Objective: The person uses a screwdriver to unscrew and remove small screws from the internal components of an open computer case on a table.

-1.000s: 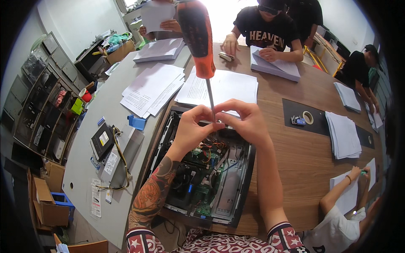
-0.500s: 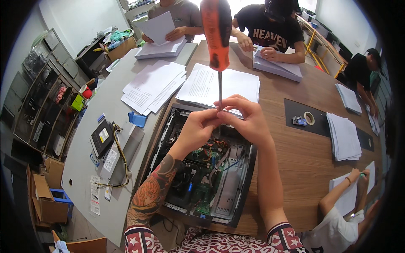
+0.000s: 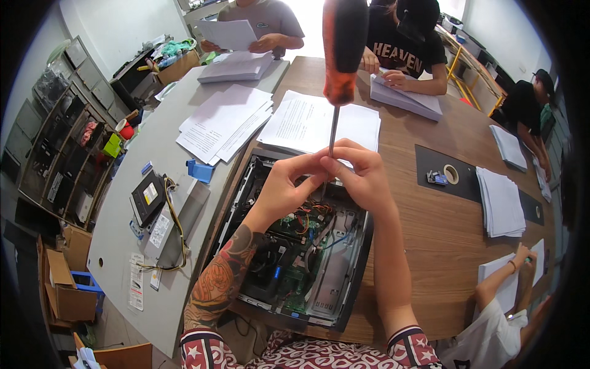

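Both my hands meet above an opened computer case point(image 3: 359, 270), closed round the thin shaft of a screwdriver point(image 3: 341, 61). Its black and orange handle points up, leaning slightly right. My left hand point(image 3: 286, 187) pinches at the shaft from the left. From the right, the fingers of my right hand point(image 3: 362, 181) press on the same shaft. The tip reaches down toward the far part of the case, and my hands partly hide where it ends. Inside the case lie a green circuit board point(image 3: 301, 249), coloured wires point(image 3: 319, 212) and a black cooler shroud point(image 3: 261, 267).
On the grey table to the left lie a power supply point(image 3: 169, 227), an optical drive point(image 3: 147, 198) and a blue plastic bracket point(image 3: 200, 171). Loose printed sheets point(image 3: 295, 120) lie beyond the case. A tape roll point(image 3: 451, 174) and a paper stack point(image 3: 499, 203) sit right. Several people handle papers around the table.
The screwdriver's handle has swung right and up, so the shaft leans more. My hands stay together on it, with the fingers slightly shifted.
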A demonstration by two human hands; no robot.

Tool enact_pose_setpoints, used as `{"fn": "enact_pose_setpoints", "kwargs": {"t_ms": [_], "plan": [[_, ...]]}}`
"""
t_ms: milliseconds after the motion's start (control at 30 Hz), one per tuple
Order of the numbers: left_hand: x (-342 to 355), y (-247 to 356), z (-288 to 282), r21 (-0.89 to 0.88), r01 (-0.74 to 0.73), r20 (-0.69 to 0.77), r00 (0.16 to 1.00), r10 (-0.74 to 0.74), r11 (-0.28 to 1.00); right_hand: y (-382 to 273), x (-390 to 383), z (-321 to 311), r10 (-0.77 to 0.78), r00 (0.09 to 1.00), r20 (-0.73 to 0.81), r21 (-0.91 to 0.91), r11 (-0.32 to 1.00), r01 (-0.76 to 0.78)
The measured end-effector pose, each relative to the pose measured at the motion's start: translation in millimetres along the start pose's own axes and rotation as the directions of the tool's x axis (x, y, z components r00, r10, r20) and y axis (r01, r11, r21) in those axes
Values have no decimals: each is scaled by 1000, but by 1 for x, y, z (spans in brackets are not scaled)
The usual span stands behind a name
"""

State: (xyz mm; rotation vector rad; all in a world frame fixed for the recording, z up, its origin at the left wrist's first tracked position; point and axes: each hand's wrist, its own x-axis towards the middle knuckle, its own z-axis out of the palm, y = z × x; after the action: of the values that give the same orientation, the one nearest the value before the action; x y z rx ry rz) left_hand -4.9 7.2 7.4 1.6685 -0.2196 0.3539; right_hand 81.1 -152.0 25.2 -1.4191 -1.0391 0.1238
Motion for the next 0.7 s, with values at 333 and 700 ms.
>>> {"fn": "enact_pose_setpoints", "kwargs": {"t_ms": [333,700], "plan": [[11,-9,2,85,-14,11,1000,13,996,5,5,-7,13,999,53,73,997,-17],[9,-32,-3,60,-201,-170,963,208,978,-97,-42,53,-263,909,-322,-438,893,104]]}}
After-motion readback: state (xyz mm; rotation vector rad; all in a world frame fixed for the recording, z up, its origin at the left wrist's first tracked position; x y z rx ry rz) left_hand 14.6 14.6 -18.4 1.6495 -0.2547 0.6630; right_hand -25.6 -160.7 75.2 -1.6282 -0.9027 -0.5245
